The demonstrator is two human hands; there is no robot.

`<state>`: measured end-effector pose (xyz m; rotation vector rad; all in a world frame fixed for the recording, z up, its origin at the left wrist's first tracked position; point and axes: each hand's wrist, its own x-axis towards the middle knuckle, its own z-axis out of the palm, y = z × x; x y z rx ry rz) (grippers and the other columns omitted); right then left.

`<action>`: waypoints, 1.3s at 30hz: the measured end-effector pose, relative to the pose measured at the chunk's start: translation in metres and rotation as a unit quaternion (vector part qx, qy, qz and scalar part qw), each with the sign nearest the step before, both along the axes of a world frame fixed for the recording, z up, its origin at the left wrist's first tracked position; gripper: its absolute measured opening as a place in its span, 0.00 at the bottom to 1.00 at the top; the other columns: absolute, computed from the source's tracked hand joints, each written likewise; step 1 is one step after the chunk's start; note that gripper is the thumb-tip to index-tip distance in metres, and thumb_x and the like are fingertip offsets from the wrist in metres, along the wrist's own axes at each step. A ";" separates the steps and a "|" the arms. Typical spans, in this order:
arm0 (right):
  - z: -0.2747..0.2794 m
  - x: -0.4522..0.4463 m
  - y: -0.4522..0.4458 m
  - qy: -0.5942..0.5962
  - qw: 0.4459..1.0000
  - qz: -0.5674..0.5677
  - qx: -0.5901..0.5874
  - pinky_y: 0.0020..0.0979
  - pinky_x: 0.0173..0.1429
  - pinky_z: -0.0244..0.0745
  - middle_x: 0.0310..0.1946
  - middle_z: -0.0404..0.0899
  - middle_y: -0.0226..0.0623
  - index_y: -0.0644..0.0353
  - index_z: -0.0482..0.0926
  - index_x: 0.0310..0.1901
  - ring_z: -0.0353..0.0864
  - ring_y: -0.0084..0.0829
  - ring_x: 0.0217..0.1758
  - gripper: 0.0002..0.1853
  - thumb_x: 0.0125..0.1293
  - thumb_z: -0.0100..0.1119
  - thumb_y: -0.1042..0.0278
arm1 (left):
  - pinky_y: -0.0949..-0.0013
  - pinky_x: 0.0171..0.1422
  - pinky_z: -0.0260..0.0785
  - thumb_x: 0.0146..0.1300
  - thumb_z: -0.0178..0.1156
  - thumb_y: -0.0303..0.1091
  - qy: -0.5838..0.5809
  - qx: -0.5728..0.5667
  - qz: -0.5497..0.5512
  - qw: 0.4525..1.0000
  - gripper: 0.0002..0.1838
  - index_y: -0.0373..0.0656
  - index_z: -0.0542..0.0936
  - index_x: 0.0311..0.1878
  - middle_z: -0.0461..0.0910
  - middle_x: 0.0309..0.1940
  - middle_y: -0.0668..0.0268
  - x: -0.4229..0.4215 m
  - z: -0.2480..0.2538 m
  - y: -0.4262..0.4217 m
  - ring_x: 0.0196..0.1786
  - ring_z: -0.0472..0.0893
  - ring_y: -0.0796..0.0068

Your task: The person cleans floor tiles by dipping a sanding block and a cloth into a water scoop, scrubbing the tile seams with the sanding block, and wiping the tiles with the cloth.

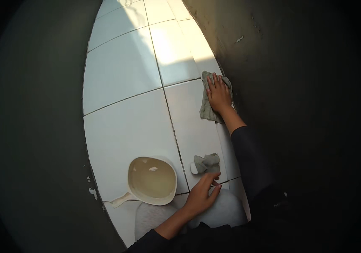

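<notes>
Right hand (219,93) is spread flat, fingers extended, over a rumpled grey-green fabric cloth (206,110), whose long axis is aligned with the dark grey wall (290,92) alongside. Loosely opened, the left hand (200,198) is held well apart, beside a crumpled grey scrap (208,162); contact cannot be told.

white tile floor (121,84), dark walls (33,126), some sun (172,46)

so the floor is stretching in a narrow strip, grout lines (173,130) crossing it. the walls are hemming it in both sides, pale chips (92,193) are showing here and there, and the sun is brightening the far end.
</notes>
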<state>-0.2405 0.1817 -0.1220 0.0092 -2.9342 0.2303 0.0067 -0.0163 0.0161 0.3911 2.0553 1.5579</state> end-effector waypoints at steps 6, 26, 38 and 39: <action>-0.001 0.031 0.003 0.009 1.000 -0.016 0.003 0.42 0.73 0.48 0.73 0.48 0.40 0.49 0.57 0.69 0.46 0.43 0.75 0.28 0.67 0.43 0.58 | 0.69 0.48 0.71 0.64 0.55 0.30 -0.008 -0.019 0.011 1.000 0.20 0.38 0.69 0.59 0.74 0.48 0.58 -0.002 0.005 -0.001 0.47 0.78 0.71; 0.018 0.162 -0.006 -0.018 0.998 -0.040 -0.033 0.41 0.71 0.51 0.73 0.47 0.42 0.55 0.57 0.69 0.46 0.43 0.75 0.31 0.63 0.47 0.63 | 0.67 0.44 0.72 0.62 0.55 0.30 0.057 -0.012 0.020 0.998 0.19 0.40 0.70 0.57 0.75 0.44 0.60 0.004 -0.001 -0.001 0.43 0.79 0.70; 0.025 0.231 -0.009 -0.045 0.997 -0.050 -0.041 0.41 0.71 0.50 0.73 0.46 0.42 0.56 0.54 0.70 0.45 0.41 0.76 0.31 0.66 0.45 0.62 | 0.73 0.39 0.69 0.62 0.54 0.24 0.116 0.020 0.046 0.992 0.17 0.37 0.72 0.55 0.76 0.40 0.60 0.009 -0.004 -0.004 0.38 0.79 0.73; 0.026 0.237 -0.009 -0.051 0.997 -0.050 -0.039 0.41 0.71 0.50 0.73 0.46 0.43 0.57 0.54 0.70 0.45 0.41 0.76 0.31 0.66 0.45 0.61 | 0.73 0.39 0.69 0.62 0.54 0.23 0.124 0.025 0.050 0.991 0.17 0.37 0.72 0.55 0.77 0.40 0.59 0.010 -0.004 -0.005 0.37 0.80 0.74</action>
